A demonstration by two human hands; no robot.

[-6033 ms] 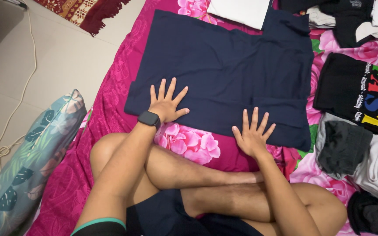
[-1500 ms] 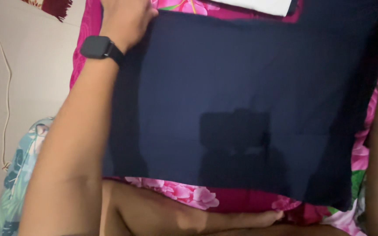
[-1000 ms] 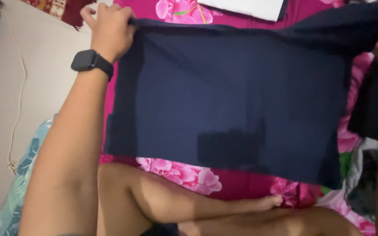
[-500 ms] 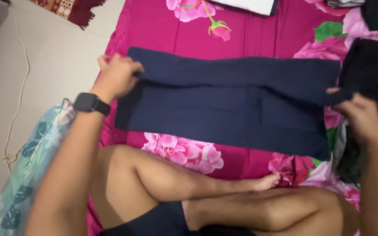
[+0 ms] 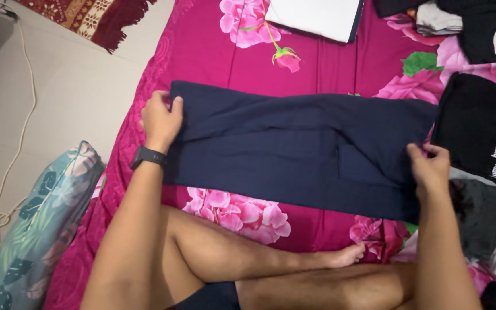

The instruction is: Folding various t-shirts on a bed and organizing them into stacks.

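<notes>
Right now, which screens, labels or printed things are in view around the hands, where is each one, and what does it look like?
Smartwatch: on the left wrist, beside the navy garment; small dark rectangular face on a black band, screen not lit.
Printed black T-shirt: on the pink floral sheet just beyond the right hand; white lettering and large multicoloured letters.
No packages or signs in view.

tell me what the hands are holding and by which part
Both hold the folded navy garment: the left hand pinches its left end, the right hand its right end, on the pink floral sheet.
</notes>
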